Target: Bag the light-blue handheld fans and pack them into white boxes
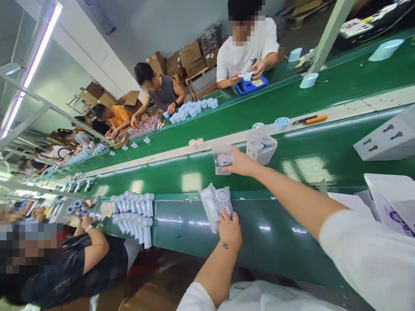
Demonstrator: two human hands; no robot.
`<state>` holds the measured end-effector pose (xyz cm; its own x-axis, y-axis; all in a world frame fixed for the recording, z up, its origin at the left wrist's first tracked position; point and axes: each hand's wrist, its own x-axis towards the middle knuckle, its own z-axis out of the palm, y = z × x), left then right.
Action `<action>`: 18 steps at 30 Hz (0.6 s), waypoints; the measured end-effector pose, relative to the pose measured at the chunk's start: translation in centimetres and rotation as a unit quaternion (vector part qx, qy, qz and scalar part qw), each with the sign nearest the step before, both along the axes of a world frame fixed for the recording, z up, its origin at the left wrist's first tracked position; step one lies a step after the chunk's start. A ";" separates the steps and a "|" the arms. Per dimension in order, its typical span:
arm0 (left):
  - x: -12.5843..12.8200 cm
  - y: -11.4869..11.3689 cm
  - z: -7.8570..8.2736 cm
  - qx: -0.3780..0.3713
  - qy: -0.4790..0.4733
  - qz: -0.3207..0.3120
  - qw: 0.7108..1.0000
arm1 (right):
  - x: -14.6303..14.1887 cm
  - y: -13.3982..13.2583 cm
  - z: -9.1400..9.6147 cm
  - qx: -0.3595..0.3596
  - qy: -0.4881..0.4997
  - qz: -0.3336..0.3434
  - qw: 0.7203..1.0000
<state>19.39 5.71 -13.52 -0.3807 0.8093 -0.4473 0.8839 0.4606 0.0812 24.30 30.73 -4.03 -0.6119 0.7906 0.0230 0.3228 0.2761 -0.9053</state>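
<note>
Nearest, on a dark green counter [275, 242], a bare left hand [231, 233], fingers over the lower end of a clear plastic bag with a round white spoked part [223, 195]; in contact, but impossible to tell whether clamped or only resting. Just beside it, to the left, a clear plastic bag with a long pale part [210, 205], also outside any box. Well to the left, two rows of pale blue pipe-shaped plastic parts [132, 203], unboxed. At the right edge, large white flaps with purple print [392, 203]. Slightly farther, over a brighter green conveyor belt [181, 164], a bare right hand [243, 162], grip clamped on the side of a small white open-topped box [221, 149], with something grey inside, too unclear to name. Near it, to the right, another white open box [265, 158], loaded with pale rounded parts. Farther right, a white box with dark printed pictures [387, 136], impossible to tell if closed. Apparently partway along: contents already in both open boxes, neither closed, and two bags left outside. Beyond, along a white strip, a light blue round plastic part [282, 124] and an orange-handled tool [316, 119]. Farthest, a co-worker in a white shirt [256, 49], both hands at a pale blue part [248, 77] above a bright blue tray [241, 89].
</note>
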 end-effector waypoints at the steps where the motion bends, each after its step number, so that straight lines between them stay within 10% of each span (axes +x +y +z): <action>1: -0.2 0.0 -0.3 -0.006 -0.009 -0.004 1.000 | -2.4 0.7 -0.3 0.000 0.004 0.011 1.000; 6: -1.7 0.5 -0.6 0.009 -0.033 -0.010 0.999 | -9.8 0.7 -2.3 0.012 0.013 0.024 1.000; 10: -2.5 1.9 -0.1 -0.007 -0.044 -0.023 0.999 | -8.5 -1.7 -2.2 0.048 0.017 -0.035 0.998; 15: -4.0 2.7 0.6 0.009 -0.075 -0.029 0.997 | 9.1 -5.2 -1.5 0.109 -0.022 -0.258 0.960; 18: -5.1 2.0 0.9 0.096 -0.112 -0.003 0.989 | 23.8 -6.4 -2.0 0.133 -0.145 -0.489 0.850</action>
